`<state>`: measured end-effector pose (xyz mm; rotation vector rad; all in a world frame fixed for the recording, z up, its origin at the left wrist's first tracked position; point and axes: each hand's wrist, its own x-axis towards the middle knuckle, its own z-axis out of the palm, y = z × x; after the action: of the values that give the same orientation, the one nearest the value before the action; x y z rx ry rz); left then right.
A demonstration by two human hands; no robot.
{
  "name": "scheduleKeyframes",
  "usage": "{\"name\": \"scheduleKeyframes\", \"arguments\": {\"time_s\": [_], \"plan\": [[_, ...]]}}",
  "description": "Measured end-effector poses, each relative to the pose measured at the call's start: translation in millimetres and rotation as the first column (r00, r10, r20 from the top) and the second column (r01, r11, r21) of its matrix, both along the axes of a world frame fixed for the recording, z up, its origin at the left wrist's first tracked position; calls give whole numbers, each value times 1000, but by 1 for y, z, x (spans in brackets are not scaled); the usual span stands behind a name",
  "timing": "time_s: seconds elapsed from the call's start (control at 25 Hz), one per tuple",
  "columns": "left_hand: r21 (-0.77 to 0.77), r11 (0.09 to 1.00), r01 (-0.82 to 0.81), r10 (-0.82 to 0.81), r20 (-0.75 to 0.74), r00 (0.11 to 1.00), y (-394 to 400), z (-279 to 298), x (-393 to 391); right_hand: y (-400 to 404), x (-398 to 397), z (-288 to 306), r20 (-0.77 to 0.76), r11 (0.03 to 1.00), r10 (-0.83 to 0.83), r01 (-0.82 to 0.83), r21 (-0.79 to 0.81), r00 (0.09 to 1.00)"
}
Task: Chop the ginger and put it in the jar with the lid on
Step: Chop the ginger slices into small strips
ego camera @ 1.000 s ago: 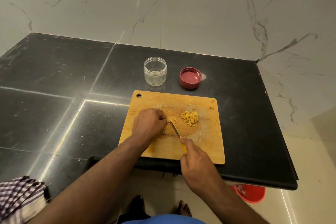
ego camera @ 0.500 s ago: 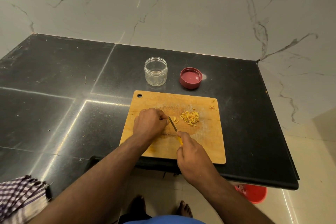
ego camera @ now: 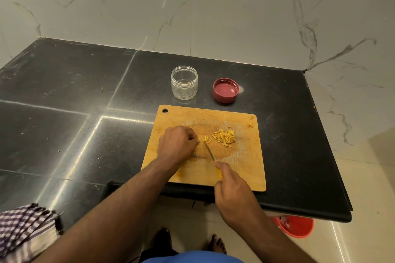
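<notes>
A wooden cutting board lies at the counter's front edge. A small pile of chopped ginger sits on its upper middle, with a few fresh pieces to the left. My left hand is curled over the uncut ginger, which its fingers hide. My right hand grips a yellow-handled knife; the blade points toward my left fingertips. Behind the board stand an open clear jar and a red lid lying upside down.
The black counter meets a marble wall behind and ends at the right near the board. A checked cloth lies at the front left. A red bucket stands on the floor under the counter's right end, near my bare feet.
The knife has gone on chopping beside my left fingertips, shifting slightly left then back. A few new ginger pieces lie left of the pile. My left hand stayed put.
</notes>
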<state>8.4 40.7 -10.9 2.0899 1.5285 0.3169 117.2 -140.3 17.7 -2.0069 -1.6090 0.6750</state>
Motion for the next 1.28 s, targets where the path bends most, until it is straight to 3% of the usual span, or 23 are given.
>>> {"name": "scheduleKeyframes", "arguments": {"time_s": [0.08, 0.2, 0.52, 1.28], "plan": [[2, 1000, 6, -6, 0, 1000, 0, 0, -1, 0, 3, 0, 22, 999, -7, 7, 33, 1000], [12, 1000, 17, -16, -9, 1000, 0, 0, -2, 6, 0, 8, -69, 999, -31, 33, 35, 997], [9, 1000, 3, -3, -7, 1000, 1, -2, 0, 25, -5, 4, 12, 999, 34, -34, 23, 999], [-4, 1000, -6, 6, 13, 1000, -1, -1, -1, 14, -4, 10, -77, 1000, -3, 6, 30, 997]]}}
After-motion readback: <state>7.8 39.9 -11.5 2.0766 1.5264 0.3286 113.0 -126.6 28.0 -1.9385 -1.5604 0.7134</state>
